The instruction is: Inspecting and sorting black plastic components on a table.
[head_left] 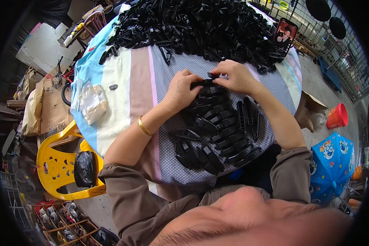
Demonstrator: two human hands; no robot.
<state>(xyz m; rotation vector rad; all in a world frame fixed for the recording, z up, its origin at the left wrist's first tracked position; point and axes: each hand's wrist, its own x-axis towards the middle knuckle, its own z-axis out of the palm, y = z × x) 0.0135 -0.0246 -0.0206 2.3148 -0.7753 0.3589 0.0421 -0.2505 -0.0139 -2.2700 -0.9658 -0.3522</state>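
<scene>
Both hands, left hand (182, 88) and right hand (235, 76), grip clamped on a black plastic piece (207, 82), fingertips partly hidden.

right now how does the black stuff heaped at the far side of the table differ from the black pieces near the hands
The far heap is a large, jumbled mound; the near pieces are fewer and lie in tidy overlapping rows. The far heap lies untouched, while the left hand and right hand press on the top of the near rows. Both are glossy black plastic parts on the same cloth-covered table.
</scene>
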